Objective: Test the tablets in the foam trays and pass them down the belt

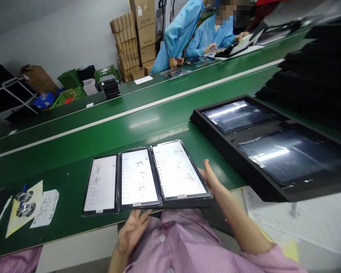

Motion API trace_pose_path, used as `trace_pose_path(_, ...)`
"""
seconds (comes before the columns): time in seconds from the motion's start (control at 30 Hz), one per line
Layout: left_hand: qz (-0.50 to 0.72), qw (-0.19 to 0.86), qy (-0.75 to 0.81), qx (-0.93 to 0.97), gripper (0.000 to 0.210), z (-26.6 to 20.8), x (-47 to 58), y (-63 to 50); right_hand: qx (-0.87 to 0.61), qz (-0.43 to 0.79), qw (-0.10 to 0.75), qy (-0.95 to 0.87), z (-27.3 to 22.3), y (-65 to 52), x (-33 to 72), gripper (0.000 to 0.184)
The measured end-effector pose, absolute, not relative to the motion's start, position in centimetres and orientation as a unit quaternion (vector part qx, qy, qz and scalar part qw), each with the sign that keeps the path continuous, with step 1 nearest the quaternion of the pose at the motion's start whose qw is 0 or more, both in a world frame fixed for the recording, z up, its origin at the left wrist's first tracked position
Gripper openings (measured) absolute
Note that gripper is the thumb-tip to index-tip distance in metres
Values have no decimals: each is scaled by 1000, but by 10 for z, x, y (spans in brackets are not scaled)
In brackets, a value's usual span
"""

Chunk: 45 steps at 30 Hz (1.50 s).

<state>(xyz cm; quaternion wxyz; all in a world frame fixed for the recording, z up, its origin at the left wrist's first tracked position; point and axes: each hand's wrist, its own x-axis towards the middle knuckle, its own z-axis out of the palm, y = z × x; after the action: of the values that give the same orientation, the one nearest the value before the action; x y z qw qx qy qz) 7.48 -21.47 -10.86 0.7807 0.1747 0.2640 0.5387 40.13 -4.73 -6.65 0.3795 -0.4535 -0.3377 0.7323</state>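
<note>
Three tablets lie side by side near the front edge of the green bench: a left tablet (100, 184), a middle tablet (139, 176) and a right tablet (179, 170). Their screens are lit white, with dark handwritten-looking strokes and a column of small lines. Below the middle tablet's lower edge, my left hand (132, 231) is open, fingers loosely spread and palm turned up. My right hand (211, 182) is at the right tablet's right edge, thumb raised apart. Its other fingers are partly hidden, and whether it touches the tablet is unclear.
A black foam tray (230, 151) with two dark-screened tablets stands at right, before a stack of black trays (309, 79). Papers (47, 208) and metal round items (25, 203) lie at left. Across the bench, two people in blue (184, 26) work near stacked cartons (144, 34).
</note>
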Motion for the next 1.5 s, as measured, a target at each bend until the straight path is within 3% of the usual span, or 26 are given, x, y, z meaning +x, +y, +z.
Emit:
trace_pose_path(0.1,450,820,289,206,51,-93,79,-239,-481,668,334,-460,-53,-38,430,102)
trace_pose_path(0.2,365,783,411,291,52,-66,52,-258,-567,427,300,-638,-28,-38,451,89)
trace_pose_path(0.27,376,678,515,365,53,-49,32,-265,-574,234,280,-733,-10,-42,448,76)
trace_pose_path(0.33,398,534,608,432,51,-38,21,-265,-505,116,252,-818,0,-47,430,68)
trace_pose_path(0.43,406,304,687,520,41,-32,28,-247,-374,74,196,-903,-4,-53,389,54)
trace_pose_path(0.53,386,106,683,612,38,-34,47,-223,-346,72,165,-921,-18,-56,365,44)
trace_pose_path(0.63,340,2,664,666,40,-38,60,-207,-354,76,159,-918,-26,-57,369,39)
trace_pose_path(0.9,188,-41,667,720,53,-36,75,-198,-419,40,305,-854,-26,-65,426,67)
trace_pose_path(1.07,167,-55,677,715,59,-27,65,-205,-459,9,375,-805,-31,-74,437,65)
trace_pose_path(1.17,186,-92,775,597,68,-27,46,-213,-465,3,387,-796,-30,-76,438,61)
trace_pose_path(1.3,181,-58,832,522,78,-28,26,-219,-475,2,383,-792,-27,-74,438,62)
trace_pose_path(1.5,206,-19,800,564,65,-24,38,-218,-474,39,334,-814,-30,-68,426,69)
